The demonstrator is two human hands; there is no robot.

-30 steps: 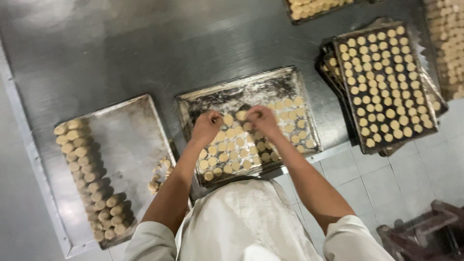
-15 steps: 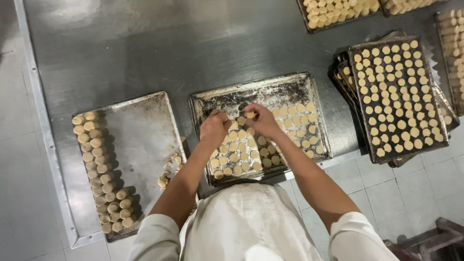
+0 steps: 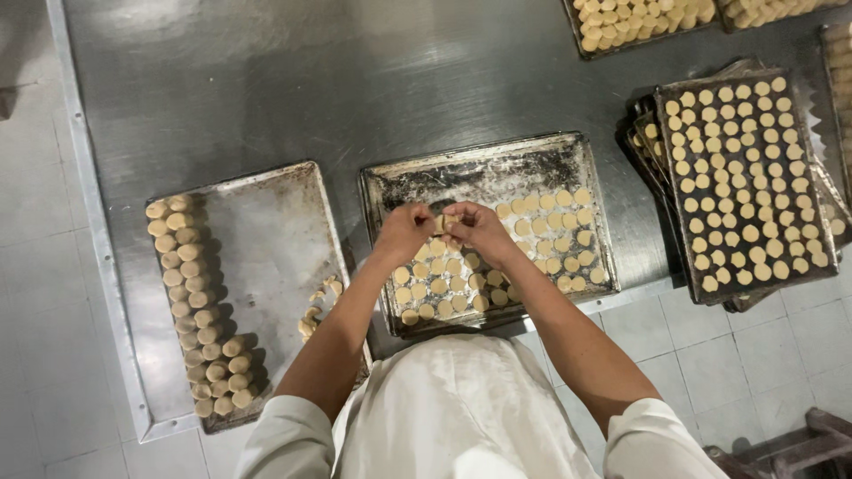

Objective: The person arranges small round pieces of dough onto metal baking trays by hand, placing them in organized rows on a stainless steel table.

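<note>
My left hand [image 3: 404, 232] and my right hand [image 3: 477, 232] meet over the middle baking tray [image 3: 479, 168], fingertips pinched together on a small stack of pale round dough pieces [image 3: 441, 223]. That tray holds rows of flat round dough discs [image 3: 541, 239] across its near and right parts; its far left part is bare dark metal. To the left lies another tray [image 3: 266, 239] with a long column of stacked dough rounds [image 3: 191, 302] along its left side and a few loose ones [image 3: 319, 306] near my left forearm.
All trays rest on a steel table [image 3: 266, 80]. A stack of trays [image 3: 737, 177] filled with neat rows of discs sits at the right. More filled trays [image 3: 639, 18] lie at the far edge. Tiled floor [image 3: 745, 355] shows at the lower right.
The view has shifted so the trays sit lower and further right in the frame. Both hands stay together over the middle tray, fingers working the dough pieces.
</note>
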